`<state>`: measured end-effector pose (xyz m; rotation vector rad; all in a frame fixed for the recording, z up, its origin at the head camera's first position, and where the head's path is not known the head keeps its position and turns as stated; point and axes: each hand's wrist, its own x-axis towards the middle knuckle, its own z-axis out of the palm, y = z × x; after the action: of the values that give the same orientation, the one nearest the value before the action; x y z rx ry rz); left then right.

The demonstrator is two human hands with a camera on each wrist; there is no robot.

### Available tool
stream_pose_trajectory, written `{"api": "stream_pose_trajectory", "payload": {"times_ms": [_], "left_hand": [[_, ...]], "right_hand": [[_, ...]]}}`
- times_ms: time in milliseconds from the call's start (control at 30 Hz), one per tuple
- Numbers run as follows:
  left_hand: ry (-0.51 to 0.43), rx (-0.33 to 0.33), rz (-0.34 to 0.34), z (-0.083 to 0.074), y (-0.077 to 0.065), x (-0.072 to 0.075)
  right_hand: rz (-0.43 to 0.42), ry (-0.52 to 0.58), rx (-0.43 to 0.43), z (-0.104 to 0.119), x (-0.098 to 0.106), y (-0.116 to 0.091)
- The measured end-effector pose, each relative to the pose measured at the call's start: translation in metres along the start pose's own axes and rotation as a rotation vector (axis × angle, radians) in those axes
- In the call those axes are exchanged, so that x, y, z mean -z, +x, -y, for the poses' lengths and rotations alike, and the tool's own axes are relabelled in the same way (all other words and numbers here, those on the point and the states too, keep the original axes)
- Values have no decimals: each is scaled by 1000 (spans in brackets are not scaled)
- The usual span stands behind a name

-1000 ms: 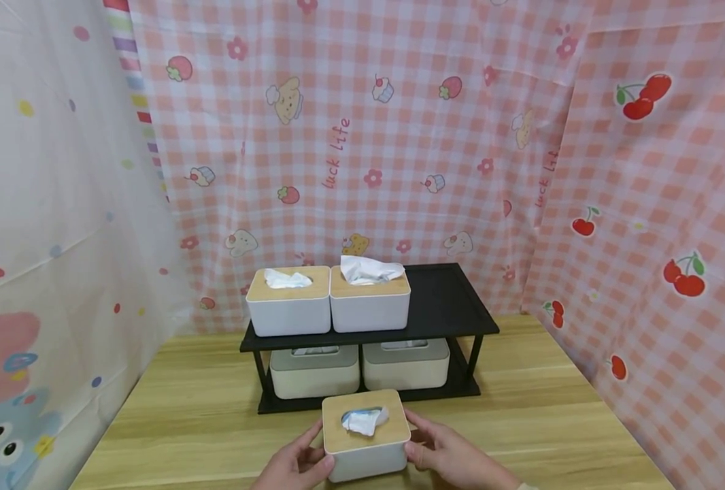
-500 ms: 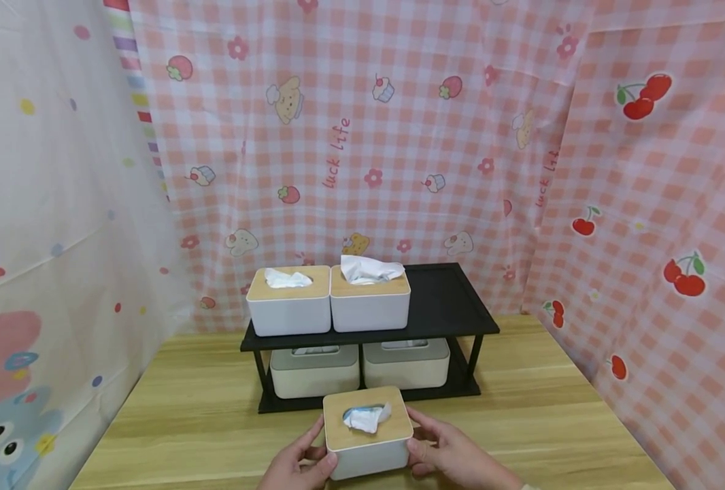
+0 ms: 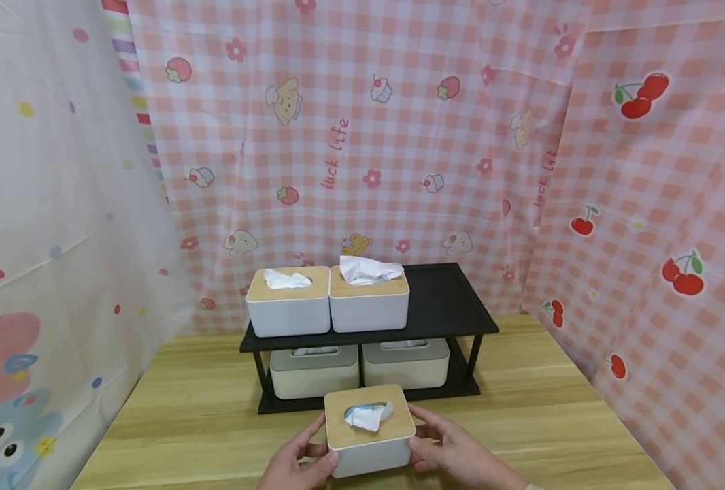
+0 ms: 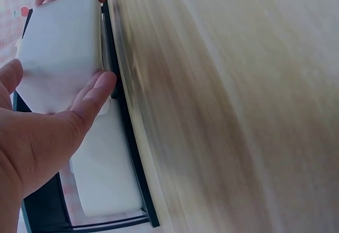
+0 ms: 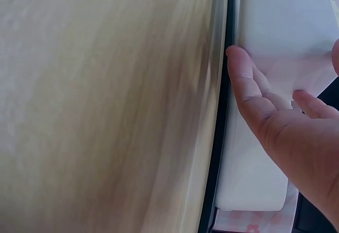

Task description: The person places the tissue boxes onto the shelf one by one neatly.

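Note:
Both hands grip a white tissue box [image 3: 371,459] with a pale wooden lid, in front of the black two-tier rack [image 3: 454,299] in the head view. My left hand [image 3: 301,459] holds its left end, thumb at the front corner and fingers along the side. At the right end my right hand [image 3: 451,452] grips it the same way. A crumpled tissue pokes from the lid's slot. In the left wrist view a plain white face of the box [image 4: 63,42] shows beside the thumb and fingers; in the right wrist view, fingertips touch the box [image 5: 286,26].
Two wood-lidded tissue boxes, a left one [image 3: 289,313] and a right one [image 3: 370,309], stand side by side on the upper shelf. Below are two grey-lidded boxes [image 3: 315,378]. The rack stands on a wooden table [image 3: 185,408], with patterned curtains [image 3: 399,136] around it.
The held box has shifted slightly up and to the right in the head view, both hands moving with it. The rack and its boxes stay put.

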<state>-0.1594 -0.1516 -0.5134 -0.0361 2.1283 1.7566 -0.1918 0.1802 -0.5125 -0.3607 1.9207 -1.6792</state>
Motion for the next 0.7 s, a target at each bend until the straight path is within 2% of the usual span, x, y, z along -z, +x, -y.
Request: {"api": "stream_pose_trajectory", "payload": {"times_ms": [300, 533, 700], "left_hand": [[9, 14, -19, -6, 1, -1], [7, -6, -28, -9, -1, -3], [27, 6, -33, -14, 0, -4]], "right_hand": [[-18, -22, -16, 3, 3, -1], [-25, -13, 5, 5, 4, -1], [-29, -7, 30, 7, 5, -2]]}}
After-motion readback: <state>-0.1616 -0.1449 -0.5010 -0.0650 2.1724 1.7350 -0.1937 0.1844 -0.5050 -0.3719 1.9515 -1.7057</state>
